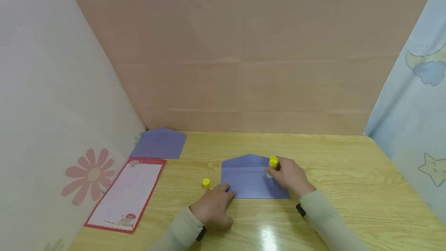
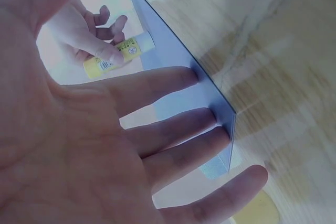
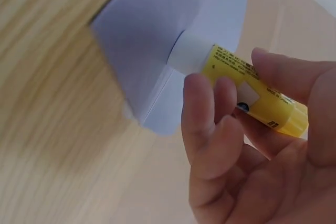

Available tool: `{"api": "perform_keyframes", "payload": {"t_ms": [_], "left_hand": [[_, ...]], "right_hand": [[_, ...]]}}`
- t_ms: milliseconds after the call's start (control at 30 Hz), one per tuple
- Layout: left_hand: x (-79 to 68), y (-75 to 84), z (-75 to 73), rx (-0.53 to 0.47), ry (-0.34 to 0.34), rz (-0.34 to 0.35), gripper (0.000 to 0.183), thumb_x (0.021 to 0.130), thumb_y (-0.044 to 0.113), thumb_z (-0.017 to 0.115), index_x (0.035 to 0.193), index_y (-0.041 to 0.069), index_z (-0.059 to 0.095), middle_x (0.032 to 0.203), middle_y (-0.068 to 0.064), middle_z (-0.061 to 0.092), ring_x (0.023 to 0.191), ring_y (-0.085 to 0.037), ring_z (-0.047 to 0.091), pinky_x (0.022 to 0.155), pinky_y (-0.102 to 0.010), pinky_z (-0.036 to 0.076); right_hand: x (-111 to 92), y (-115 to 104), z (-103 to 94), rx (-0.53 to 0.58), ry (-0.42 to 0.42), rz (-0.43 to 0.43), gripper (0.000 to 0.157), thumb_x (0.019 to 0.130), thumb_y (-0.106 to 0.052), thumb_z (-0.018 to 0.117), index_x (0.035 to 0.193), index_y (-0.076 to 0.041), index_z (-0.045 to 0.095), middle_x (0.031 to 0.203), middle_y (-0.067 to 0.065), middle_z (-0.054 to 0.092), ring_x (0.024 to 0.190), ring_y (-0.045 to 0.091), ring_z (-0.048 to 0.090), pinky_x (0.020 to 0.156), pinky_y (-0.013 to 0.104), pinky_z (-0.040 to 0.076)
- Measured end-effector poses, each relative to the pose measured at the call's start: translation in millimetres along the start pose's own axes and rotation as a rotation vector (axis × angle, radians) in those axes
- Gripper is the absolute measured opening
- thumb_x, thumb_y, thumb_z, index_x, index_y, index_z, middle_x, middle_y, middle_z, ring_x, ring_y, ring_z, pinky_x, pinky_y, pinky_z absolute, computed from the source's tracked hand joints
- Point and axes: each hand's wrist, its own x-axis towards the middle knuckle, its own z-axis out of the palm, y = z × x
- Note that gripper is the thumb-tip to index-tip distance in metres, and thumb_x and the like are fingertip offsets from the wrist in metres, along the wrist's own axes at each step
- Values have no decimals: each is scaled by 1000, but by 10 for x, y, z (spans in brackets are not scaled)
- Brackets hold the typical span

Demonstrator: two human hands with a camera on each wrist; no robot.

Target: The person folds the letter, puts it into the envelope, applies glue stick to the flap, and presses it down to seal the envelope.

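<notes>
A purple envelope (image 1: 254, 185) lies on the table with its pointed flap (image 1: 247, 161) folded open toward the back. My right hand (image 1: 292, 175) grips a yellow glue stick (image 3: 257, 90) between thumb and fingers. The white end of the glue stick points down and meets the envelope near the flap's fold, toward the right side. My left hand (image 1: 213, 206) lies with spread, mostly straight fingers, and its fingertips (image 2: 212, 116) rest on the envelope's front left edge. Just beyond that hand, the yellow glue cap (image 1: 206, 183) stands on the table.
At the left, a red-bordered sheet of letter paper (image 1: 127, 193) lies on the wooden table (image 1: 348, 173). Behind it is a second purple envelope (image 1: 159, 144), its flap also open. A brown paper-like wall (image 1: 240, 57) rises at the back, with printed curtains (image 1: 411, 127) on the right.
</notes>
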Motion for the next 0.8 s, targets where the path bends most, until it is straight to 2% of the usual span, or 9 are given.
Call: {"api": "perform_keyframes", "payload": {"t_ms": [233,333,400,500,633,700,800], "left_hand": [[-3,6,-6,2,0,-4,77,74,36,78,145,17,54,151,-8,45,138,-26,43,105,-55,43],[-3,6,-7,4,1,0,77,74,37,78,145,17,54,151,-8,45,138,-26,43,105,-55,43],[-4,4,-7,4,2,2,78,74,37,78,145,17,54,151,-8,45,139,-27,43,105,-55,43],[-10,-2,-6,0,4,1,78,74,37,78,145,17,54,152,-8,45,139,-27,43,106,-56,42],[-18,-8,0,-8,1,-9,79,73,36,77,146,17,53,153,-9,44,141,-28,41,107,-57,40],[-16,-8,-1,-10,-2,-11,79,73,36,77,146,17,53,153,-9,43,141,-28,41,108,-57,40],[-3,-7,-1,-6,-3,-9,79,73,37,77,146,17,53,153,-9,43,141,-28,41,107,-57,40]], "right_hand": [[-31,89,-82,-25,17,32,30,94,-37,67,90,-8,59,71,1,56,61,18,52,51,32,40],[-39,92,-125,-76,66,77,29,94,-35,64,90,-7,60,69,2,56,59,19,53,48,33,41],[-35,83,-141,-88,120,76,28,94,-33,63,88,-6,59,67,3,55,57,20,52,47,34,40],[-10,52,-99,-2,163,-7,27,95,-32,65,87,-7,59,68,3,55,58,19,50,49,32,40],[32,-5,43,107,81,-156,24,95,-32,68,89,-9,61,71,0,56,61,15,49,54,30,41],[43,-28,109,94,48,-170,25,94,-33,69,88,-11,61,70,-1,55,61,14,48,54,29,41],[37,-41,161,30,47,-137,28,94,-38,68,84,-13,58,66,-2,52,58,13,47,51,29,38]]}}
